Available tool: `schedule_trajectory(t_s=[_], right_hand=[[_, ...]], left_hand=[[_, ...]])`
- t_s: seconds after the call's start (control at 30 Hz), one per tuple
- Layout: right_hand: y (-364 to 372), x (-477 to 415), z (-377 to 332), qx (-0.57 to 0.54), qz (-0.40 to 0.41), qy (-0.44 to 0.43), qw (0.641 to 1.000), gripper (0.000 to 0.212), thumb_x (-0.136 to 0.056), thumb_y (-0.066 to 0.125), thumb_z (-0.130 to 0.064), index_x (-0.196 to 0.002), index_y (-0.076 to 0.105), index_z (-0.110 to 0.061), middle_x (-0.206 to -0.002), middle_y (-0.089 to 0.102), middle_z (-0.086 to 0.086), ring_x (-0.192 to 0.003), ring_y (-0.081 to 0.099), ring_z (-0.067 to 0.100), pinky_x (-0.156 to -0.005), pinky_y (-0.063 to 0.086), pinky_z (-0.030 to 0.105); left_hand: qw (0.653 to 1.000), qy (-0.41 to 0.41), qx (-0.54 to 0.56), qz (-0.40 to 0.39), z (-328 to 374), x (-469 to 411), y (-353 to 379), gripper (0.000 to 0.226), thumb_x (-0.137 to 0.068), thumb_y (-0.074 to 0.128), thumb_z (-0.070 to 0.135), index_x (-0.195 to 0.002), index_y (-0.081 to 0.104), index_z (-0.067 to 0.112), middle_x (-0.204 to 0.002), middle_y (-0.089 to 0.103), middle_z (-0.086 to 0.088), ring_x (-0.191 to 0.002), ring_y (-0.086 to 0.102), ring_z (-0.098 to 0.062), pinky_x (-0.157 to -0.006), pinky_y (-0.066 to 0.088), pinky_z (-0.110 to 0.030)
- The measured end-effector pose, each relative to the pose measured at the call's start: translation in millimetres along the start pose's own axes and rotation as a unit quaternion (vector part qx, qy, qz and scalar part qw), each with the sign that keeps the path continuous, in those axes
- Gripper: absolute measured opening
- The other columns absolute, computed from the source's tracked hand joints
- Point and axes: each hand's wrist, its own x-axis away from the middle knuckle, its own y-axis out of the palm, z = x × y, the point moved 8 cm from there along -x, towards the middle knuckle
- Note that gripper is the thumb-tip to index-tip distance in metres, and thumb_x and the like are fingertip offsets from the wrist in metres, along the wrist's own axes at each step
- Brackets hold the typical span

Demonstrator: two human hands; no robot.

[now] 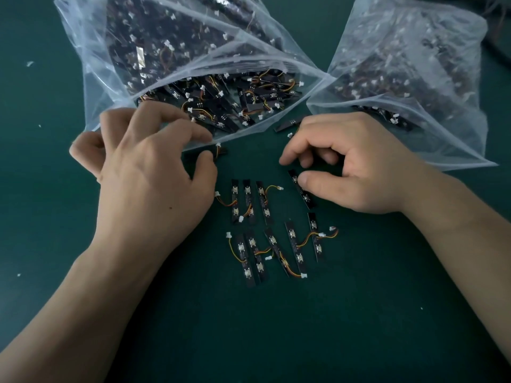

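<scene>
Two bare hands work over a dark green counter (304,327), seen from above. Two clear plastic bags lie along the far edge. The larger bag (96,78), at 11 o'clock, has its open mouth facing the person and is crammed with short black strips that carry white plugs and orange-yellow wires. The second bag (414,64), at 1 o'clock, holds more of the same.

Eight laid-out strips (264,205) sit between the hands, three in a far row and five in a near row. Their long axes run roughly 12 to 6 o'clock.

A ninth, the tilted strip (304,193), points from 11 to 5 o'clock. The right hand (354,167) rests its thumb on it, with the fingers curled above and only a narrow gap to the forefinger.

The left hand (154,172) is curled at the larger bag's lip, its thumb on a crosswise strip (221,152) lying 9 to 3 o'clock; whether it pinches cannot be told.

One loose strip (287,124) lies between the bags. A few white scraps dot the counter.
</scene>
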Motion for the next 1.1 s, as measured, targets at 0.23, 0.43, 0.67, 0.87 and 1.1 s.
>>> schedule_trajectory(t_s=[0.23, 0.43, 0.67, 0.87, 1.1], right_hand=[[-0.1, 0.1, -0.1, 0.004, 0.002, 0.001, 1.0, 0.021, -0.082, 0.07, -0.026, -0.103, 0.074, -0.028, -0.084, 0.059, -0.017, -0.068, 0.053, 0.017, -0.063, 0.046, 0.037], [-0.1, 0.3, -0.6, 0.001, 0.006, -0.002, 1.0, 0.021, -0.083, 0.071, -0.025, -0.103, 0.075, -0.028, -0.084, 0.059, -0.017, -0.067, 0.053, 0.017, -0.063, 0.047, 0.039], [-16.0, 5.1, -9.5, 0.018, 0.14, -0.041, 0.989, 0.008, -0.092, 0.073, -0.009, -0.099, 0.076, -0.012, -0.078, 0.061, -0.02, -0.064, 0.056, -0.002, -0.064, 0.037, 0.012], [-13.4, 7.8, -31.5, 0.061, 0.183, -0.125, 0.973, 0.032, -0.098, 0.069, -0.016, -0.129, 0.069, -0.009, -0.107, 0.069, 0.006, -0.092, 0.049, -0.008, -0.074, 0.043, 0.021], [0.6, 5.1, -32.7, 0.016, 0.1, -0.134, 0.986, 0.008, -0.097, 0.07, -0.015, -0.096, 0.074, -0.008, -0.105, 0.069, 0.005, -0.092, 0.067, 0.022, -0.073, 0.052, 0.044]], left_hand=[[1.0, 0.013, 0.005, -0.001, 3.0, -1.3, -1.2, 0.006, -0.089, 0.071, 0.034, -0.094, 0.071, 0.034, -0.131, 0.057, 0.014, -0.127, 0.037, -0.02, -0.103, 0.032, -0.06], [1.0, 0.016, 0.007, -0.009, -0.2, -0.3, 1.7, 0.012, -0.096, 0.067, 0.033, -0.1, 0.078, 0.037, -0.134, 0.062, 0.014, -0.128, 0.04, -0.024, -0.106, 0.033, -0.064], [0.991, 0.116, 0.049, 0.054, 20.7, 1.0, -11.5, 0.009, -0.102, 0.068, 0.023, -0.101, 0.076, 0.026, -0.115, 0.064, 0.017, -0.113, 0.055, -0.023, -0.094, 0.025, -0.036], [0.966, 0.196, 0.165, -0.025, 36.8, 5.3, -2.2, 0.011, -0.102, 0.07, 0.022, -0.11, 0.077, 0.02, -0.1, 0.068, 0.015, -0.091, 0.062, -0.013, -0.089, 0.05, -0.036], [0.961, 0.1, 0.257, -0.034, 22.3, 1.4, -2.2, 0.014, -0.093, 0.08, 0.036, -0.099, 0.067, 0.033, -0.096, 0.069, 0.02, -0.072, 0.06, -0.001, -0.071, 0.041, -0.006]])
